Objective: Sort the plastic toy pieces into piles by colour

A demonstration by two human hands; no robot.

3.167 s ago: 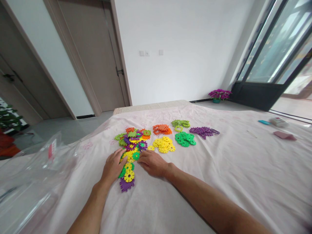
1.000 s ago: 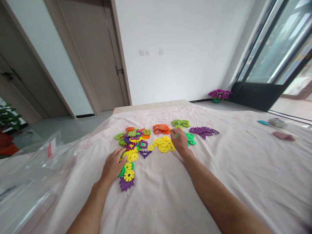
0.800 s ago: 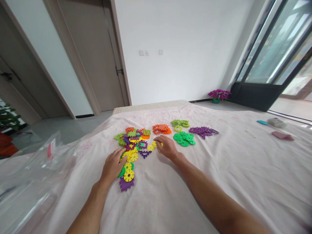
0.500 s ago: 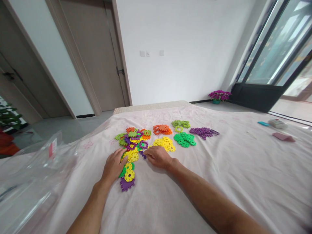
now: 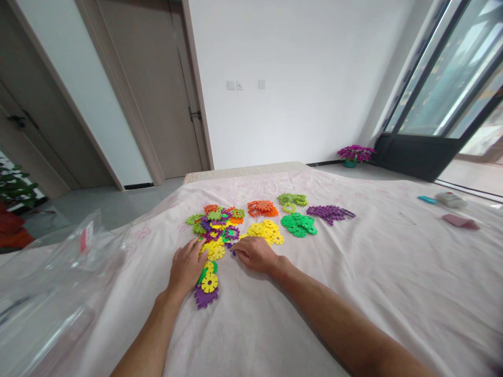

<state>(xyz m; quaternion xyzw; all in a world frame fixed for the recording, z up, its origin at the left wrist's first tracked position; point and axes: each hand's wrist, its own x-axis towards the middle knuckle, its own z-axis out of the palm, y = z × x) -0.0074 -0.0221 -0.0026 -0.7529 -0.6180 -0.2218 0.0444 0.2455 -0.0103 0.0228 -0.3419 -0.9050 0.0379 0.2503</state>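
The left hand (image 5: 187, 266) is resting, fingers parted and thumb apart, across the near side of a mixed heap (image 5: 214, 215) of toothed plastic pieces, overlapping its yellow slotted discs (image 5: 216, 252). The right hand (image 5: 257, 255) is touching a purple piece (image 5: 230, 246) beside the heap with narrowly bunched fingers; I cannot tell whether they are gripping it. Toward the pink cloth's (image 5: 393, 262) far edge, yellow (image 5: 265, 230), green (image 5: 299, 224), orange (image 5: 262, 208), lime-green (image 5: 293, 199) and purple piles (image 5: 330, 213) are lying.
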